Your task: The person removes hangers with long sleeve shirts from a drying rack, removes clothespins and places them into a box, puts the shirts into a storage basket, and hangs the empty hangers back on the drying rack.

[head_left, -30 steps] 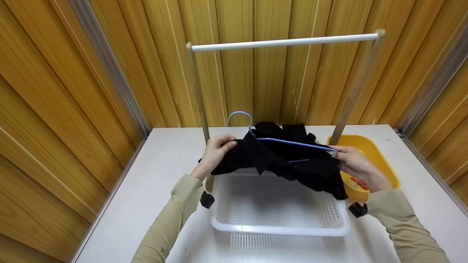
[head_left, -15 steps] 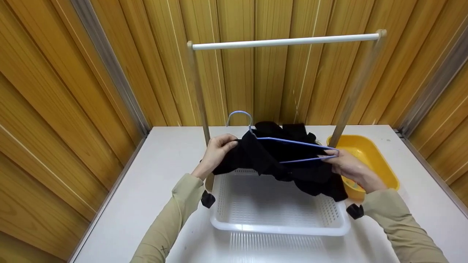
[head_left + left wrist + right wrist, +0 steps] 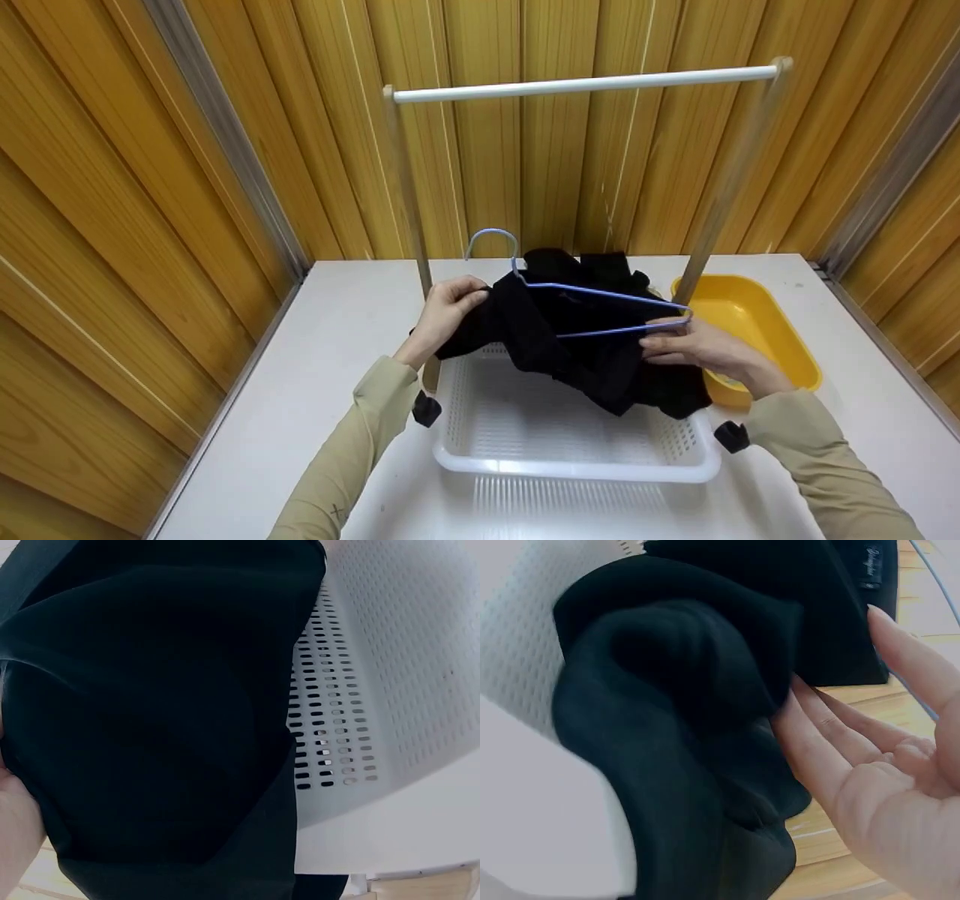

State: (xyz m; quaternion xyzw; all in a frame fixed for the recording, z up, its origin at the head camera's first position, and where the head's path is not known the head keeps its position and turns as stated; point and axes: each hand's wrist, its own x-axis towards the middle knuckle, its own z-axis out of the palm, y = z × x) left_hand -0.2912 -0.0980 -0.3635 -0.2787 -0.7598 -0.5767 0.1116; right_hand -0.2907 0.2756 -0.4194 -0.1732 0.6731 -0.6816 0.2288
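A black collared shirt [image 3: 536, 337] is held over the white basket, with a blue wire hanger [image 3: 607, 293] partly inside it. The hanger's hook stands up out of the neck, and its right end lies bare outside the cloth. My left hand [image 3: 446, 309] pinches the shirt's left shoulder between thumb and fingers. At the other side, my right hand [image 3: 709, 349] is by the hanger's bare end, its fingertips on the cloth. Seen from the right wrist, the fingers [image 3: 829, 731] are extended against the shirt, thumb at an edge near the neck label [image 3: 871, 566].
The white perforated basket [image 3: 577, 471] stands on the white table [image 3: 352, 322]. Behind it rises a clothes rack with a white rod [image 3: 585, 85] and wooden posts. A yellow tub [image 3: 787, 337] sits at right, against wood-panelled walls.
My right hand has shifted left, from the hanger's end onto the shirt cloth. More of the hanger's right arm is bare, and the shirt's front has slid left and down. My left hand stays put.
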